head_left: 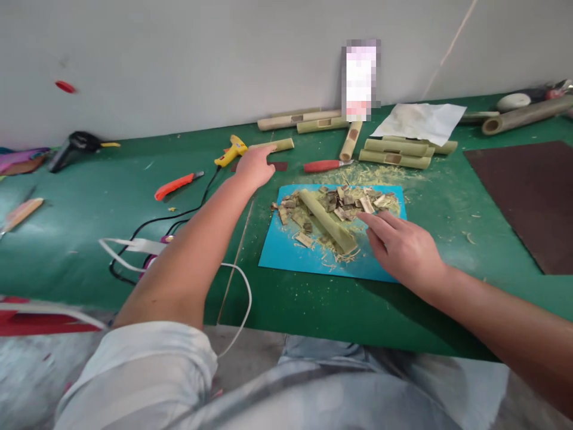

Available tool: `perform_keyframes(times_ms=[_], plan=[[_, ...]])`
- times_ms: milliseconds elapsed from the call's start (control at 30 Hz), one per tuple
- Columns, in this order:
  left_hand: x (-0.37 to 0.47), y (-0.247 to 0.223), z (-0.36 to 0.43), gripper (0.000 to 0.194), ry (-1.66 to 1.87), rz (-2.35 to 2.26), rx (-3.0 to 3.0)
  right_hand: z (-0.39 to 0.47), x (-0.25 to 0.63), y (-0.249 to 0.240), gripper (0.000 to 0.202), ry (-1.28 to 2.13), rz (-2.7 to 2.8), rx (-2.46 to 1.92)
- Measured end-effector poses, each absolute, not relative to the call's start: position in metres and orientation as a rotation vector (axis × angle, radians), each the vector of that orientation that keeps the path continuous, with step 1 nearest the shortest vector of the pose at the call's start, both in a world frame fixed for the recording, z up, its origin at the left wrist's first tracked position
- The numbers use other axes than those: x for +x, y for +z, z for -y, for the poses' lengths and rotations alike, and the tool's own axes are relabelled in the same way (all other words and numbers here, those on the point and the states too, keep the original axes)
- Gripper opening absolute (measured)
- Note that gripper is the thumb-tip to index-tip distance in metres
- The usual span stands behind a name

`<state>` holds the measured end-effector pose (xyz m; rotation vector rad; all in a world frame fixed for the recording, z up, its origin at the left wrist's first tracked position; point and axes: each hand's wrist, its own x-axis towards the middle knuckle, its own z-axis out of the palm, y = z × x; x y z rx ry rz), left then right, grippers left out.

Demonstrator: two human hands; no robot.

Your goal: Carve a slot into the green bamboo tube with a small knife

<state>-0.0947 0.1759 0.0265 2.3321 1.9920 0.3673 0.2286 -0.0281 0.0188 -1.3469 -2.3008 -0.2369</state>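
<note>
My left hand (256,167) reaches across the table, fingers and thumb apart. Its fingers lie at the near end of a short bamboo tube (284,144), just right of a yellow hot glue gun (231,151); whether they touch the tube I cannot tell. My right hand (403,248) hovers over the right part of a blue board (282,254), fingers stretched out and nothing held. Left of its fingertips, a split length of green bamboo (329,221) lies slanted on the board among bamboo chips (342,200) and fine shavings.
A red-handled knife (322,166) and an orange cutter (178,186) lie nearby. Notched bamboo tubes (394,159) sit at the back, some under white paper (418,119). A phone (360,80) leans on the wall. A brown sheet (528,197) lies right; a white cable (248,292) loops near the edge.
</note>
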Motion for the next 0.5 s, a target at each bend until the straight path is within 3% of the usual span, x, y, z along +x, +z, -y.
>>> perform_keyframes(times_ms=[133, 300, 433, 500], plan=[[-0.091, 0.030, -0.191, 0.068, 0.071, -1.951, 2.370, 0.028, 0.232, 0.017, 0.032, -0.220, 2.279, -1.346], [-0.097, 0.035, -0.206, 0.068, -0.077, -1.914, 2.392, 0.026, 0.232, 0.016, 0.032, -0.208, 2.240, -1.355], [-0.103, 0.035, -0.215, 0.060, -0.057, -1.894, 2.371, 0.025, 0.231, 0.017, 0.033, -0.157, 2.234, -1.343], [-0.106, 0.033, -0.216, 0.045, 0.058, -1.872, 2.369, 0.025, 0.230, 0.017, 0.032, -0.133, 2.229, -1.343]])
